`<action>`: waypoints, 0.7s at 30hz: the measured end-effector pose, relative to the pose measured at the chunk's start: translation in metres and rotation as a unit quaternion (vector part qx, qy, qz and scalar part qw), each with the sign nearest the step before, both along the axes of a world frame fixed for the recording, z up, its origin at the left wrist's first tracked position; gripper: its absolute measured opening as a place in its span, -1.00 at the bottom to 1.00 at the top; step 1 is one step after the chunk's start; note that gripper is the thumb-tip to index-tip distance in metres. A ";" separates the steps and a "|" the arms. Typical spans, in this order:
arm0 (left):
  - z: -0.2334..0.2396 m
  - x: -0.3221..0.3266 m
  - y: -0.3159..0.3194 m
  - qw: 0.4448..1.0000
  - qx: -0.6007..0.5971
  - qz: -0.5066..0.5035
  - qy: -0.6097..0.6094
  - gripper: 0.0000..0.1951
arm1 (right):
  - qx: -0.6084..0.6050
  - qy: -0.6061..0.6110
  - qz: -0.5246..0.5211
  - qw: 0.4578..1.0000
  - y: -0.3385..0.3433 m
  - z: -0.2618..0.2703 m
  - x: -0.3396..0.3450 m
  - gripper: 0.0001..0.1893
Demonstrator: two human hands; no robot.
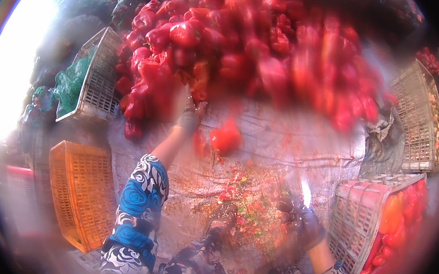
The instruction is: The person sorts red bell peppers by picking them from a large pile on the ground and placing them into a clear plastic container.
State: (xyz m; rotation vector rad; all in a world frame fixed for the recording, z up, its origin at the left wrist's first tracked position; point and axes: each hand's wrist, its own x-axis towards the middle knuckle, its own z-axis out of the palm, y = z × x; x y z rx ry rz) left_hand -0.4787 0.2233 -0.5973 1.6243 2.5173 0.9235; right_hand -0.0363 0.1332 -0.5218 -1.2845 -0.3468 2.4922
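My left hand [189, 116], in a dark glove, reaches into the front of a big heap of red bell peppers [186, 33]. Its fingers are at an orange-red pepper [200, 76]; lens blur hides whether they grip anything. My right hand [308, 225], also gloved, is closed around a knife, whose bright blade [306, 194] points up and away from me. A single red bell pepper [225, 138] lies apart from the heap on the pale ground sheet [280, 141]. Seeds and pepper scraps [250, 211] are scattered between my hands, around a shoe [225, 212].
An orange plastic crate [81, 196] stands on the left, with a pale crate [97, 86] holding green netting [72, 84] beyond it. At right, a crate [355, 219] holds red peppers. Another crate [413, 116] with pale scraps stands farther back, near crumpled grey sheeting [385, 144].
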 end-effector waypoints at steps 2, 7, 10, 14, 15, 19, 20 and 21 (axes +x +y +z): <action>-0.002 -0.009 0.016 0.996 0.035 0.054 0.067 -0.11 | -0.004 -0.031 -0.002 1.000 -0.010 -0.013 -0.004 -0.57; -0.008 0.009 0.067 0.991 0.053 0.068 0.101 -0.08 | -0.045 -0.033 0.027 0.998 -0.027 -0.021 -0.005 -0.55; 0.015 0.019 0.076 0.986 0.054 -0.046 0.154 -0.11 | -0.056 -0.032 0.042 0.997 -0.026 -0.024 -0.007 -0.53; 0.015 0.050 0.120 0.991 0.016 -0.048 0.125 -0.13 | -0.050 -0.054 0.039 0.997 -0.026 -0.025 -0.007 -0.51; 0.018 0.054 0.130 0.992 0.017 -0.059 0.109 -0.13 | -0.052 -0.057 0.034 0.996 -0.027 -0.026 -0.007 -0.50; 0.033 0.075 0.174 0.995 0.042 -0.081 0.034 -0.14 | -0.037 -0.071 0.043 0.996 -0.027 -0.021 -0.006 -0.51; 0.039 0.081 0.186 0.995 0.053 -0.083 0.017 -0.14 | -0.043 -0.070 0.038 0.996 -0.031 -0.028 -0.002 -0.52; 0.047 0.087 0.196 0.995 0.036 -0.088 0.036 -0.15 | -0.049 -0.070 0.034 0.996 -0.036 -0.035 0.002 -0.52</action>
